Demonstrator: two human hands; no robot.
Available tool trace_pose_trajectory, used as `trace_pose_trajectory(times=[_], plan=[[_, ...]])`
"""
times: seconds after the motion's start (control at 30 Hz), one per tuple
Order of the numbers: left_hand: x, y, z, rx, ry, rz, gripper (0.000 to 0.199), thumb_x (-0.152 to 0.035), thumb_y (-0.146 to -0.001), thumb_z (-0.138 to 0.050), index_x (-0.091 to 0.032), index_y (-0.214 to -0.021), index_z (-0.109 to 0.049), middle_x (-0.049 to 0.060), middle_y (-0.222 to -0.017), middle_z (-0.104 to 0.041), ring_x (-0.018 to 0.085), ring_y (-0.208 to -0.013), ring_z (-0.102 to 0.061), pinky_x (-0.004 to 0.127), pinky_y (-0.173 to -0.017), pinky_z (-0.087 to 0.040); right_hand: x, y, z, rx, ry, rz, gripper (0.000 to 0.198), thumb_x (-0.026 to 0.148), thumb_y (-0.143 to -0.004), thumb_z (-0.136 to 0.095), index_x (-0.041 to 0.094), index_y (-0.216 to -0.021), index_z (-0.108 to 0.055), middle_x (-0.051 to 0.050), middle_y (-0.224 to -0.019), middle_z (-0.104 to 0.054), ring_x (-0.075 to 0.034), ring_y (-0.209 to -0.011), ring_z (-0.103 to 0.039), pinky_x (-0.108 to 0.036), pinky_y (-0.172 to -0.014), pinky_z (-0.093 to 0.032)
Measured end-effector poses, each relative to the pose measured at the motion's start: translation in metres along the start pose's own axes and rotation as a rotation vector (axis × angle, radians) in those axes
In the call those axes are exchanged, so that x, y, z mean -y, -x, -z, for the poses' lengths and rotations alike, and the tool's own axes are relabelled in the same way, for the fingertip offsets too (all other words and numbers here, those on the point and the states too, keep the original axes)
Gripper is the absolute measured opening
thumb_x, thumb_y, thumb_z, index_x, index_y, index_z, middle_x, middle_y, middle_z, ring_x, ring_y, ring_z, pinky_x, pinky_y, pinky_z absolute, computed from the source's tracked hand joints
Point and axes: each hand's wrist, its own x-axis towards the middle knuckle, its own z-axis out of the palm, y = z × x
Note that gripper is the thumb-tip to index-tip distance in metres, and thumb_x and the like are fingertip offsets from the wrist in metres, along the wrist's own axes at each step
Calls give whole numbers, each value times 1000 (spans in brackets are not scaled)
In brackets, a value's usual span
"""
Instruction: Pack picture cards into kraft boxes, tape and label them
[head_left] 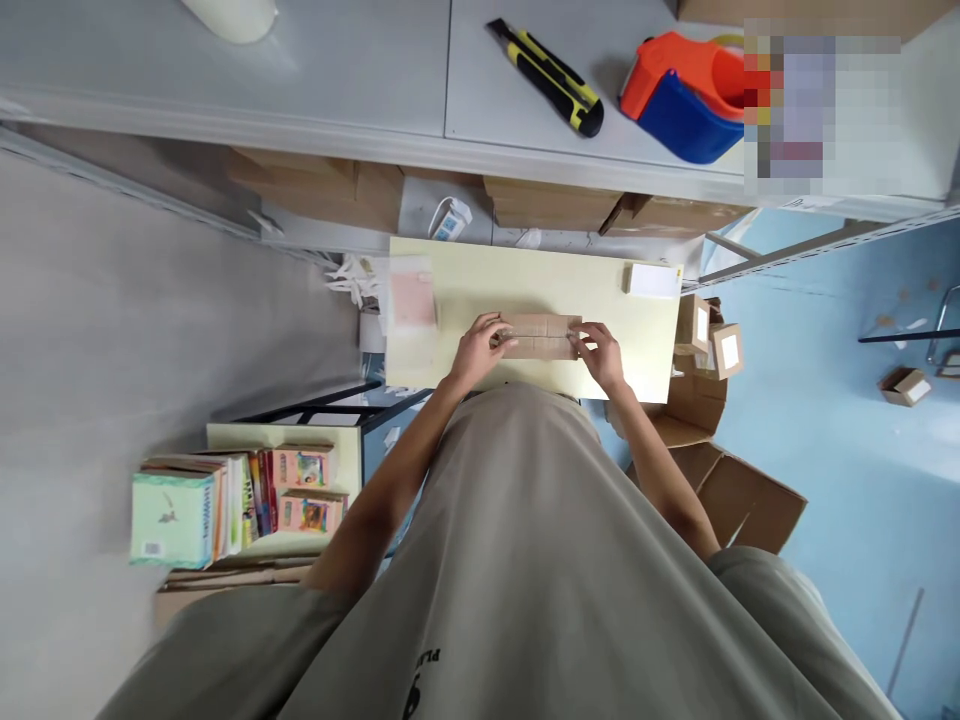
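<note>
A small brown cardboard box (pixel 541 348) lies on the pale yellow tabletop (pixel 480 275), its flaps meeting in a lengthwise seam. My left hand (pixel 478 350) is at the box's left end, thumb and fingers pinched near the seam. At the opposite end, my right hand (pixel 600 354) pinches in the same way. A shiny, see-through strip, which looks like clear tape, glints at both sets of fingertips along the seam. Its middle is hard to make out against the cardboard.
On the grey shelf (pixel 360 80) above lie a yellow-black utility knife (pixel 551 80) and an orange-blue tape dispenser (pixel 682 100). A white box (pixel 652 281) and pinkish paper (pixel 412 298) rest on the table. Books (pixel 240 495) stand lower left; cartons (pixel 750 495) lie at right.
</note>
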Motion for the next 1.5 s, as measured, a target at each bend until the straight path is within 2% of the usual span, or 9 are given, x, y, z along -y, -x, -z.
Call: trace_pose_trajectory(times=[0.4, 0.57, 0.67, 0.8, 1.0, 1.13, 1.27, 1.37, 1.5], plan=[[12, -9, -3, -1, 89, -2, 19, -16, -99, -89, -23, -116, -83, 9, -147, -72, 14, -90, -78, 35, -99, -71, 3, -4, -3, 16, 103, 14, 60, 75, -117, -55, 26, -134, -84, -19, -145, -76, -32, -103, -87, -50, -85, -78], [-7, -26, 20, -43, 42, -86, 18, -18, -98, -93, -25, -112, -84, 12, -146, -72, 26, -128, -80, 42, -108, -71, 22, -5, 18, 12, 175, 116, 58, 72, -119, -53, 26, -138, -84, -19, -151, -73, -29, -101, -87, -51, -90, -79], [-40, -56, 38, -115, 72, -213, 16, -20, -102, -90, -25, -116, -84, 12, -143, -75, 28, -135, -78, 41, -107, -71, 51, -27, 53, -111, 266, 268, 53, 67, -121, -55, 26, -142, -82, -19, -147, -76, -36, -118, -84, -57, -105, -76], [-109, -110, 59, -173, 135, -366, 16, -26, -107, -86, -25, -123, -84, 10, -145, -78, 21, -112, -80, 38, -103, -71, 103, -86, 119, -316, 403, 460, 48, 57, -123, -49, 26, -149, -75, -21, -149, -76, -42, -145, -72, -67, -125, -63], [-210, -155, 72, -207, 155, -526, 18, -36, -113, -82, -24, -127, -82, 9, -142, -78, 23, -120, -78, 41, -111, -68, 153, -191, 184, -392, 703, 463, 59, 54, -123, -47, 13, -164, -58, -29, -166, -62, -50, -158, -59, -85, -131, -45], [-238, -151, 67, -211, 170, -547, 15, -34, -114, -81, -25, -126, -81, 9, -140, -78, 24, -121, -79, 42, -111, -68, 154, -236, 191, -313, 773, 485, 60, 52, -123, -51, 2, -156, -62, -35, -160, -66, -49, -153, -63, -84, -133, -41], [-232, -135, 56, -209, 190, -500, 14, -32, -116, -76, -24, -125, -81, 8, -136, -81, 23, -117, -82, 41, -110, -68, 151, -248, 190, -268, 782, 492, 61, 53, -126, -44, 2, -153, -64, -36, -157, -69, -50, -150, -67, -84, -131, -43], [-215, -114, 44, -209, 228, -419, 17, -34, -117, -73, -22, -126, -82, 9, -131, -84, 22, -113, -83, 39, -108, -69, 150, -232, 186, -290, 741, 480, 62, 57, -126, -40, 7, -155, -64, -33, -160, -68, -50, -151, -67, -83, -131, -45], [-189, -61, 20, -198, 346, -276, 27, -45, -117, -70, -21, -123, -82, 10, -128, -88, 22, -112, -84, 37, -106, -70, 144, -166, 162, -298, 516, 452, 72, 76, -123, -39, 17, -158, -62, -27, -150, -73, -50, -142, -72, -80, -118, -58]])
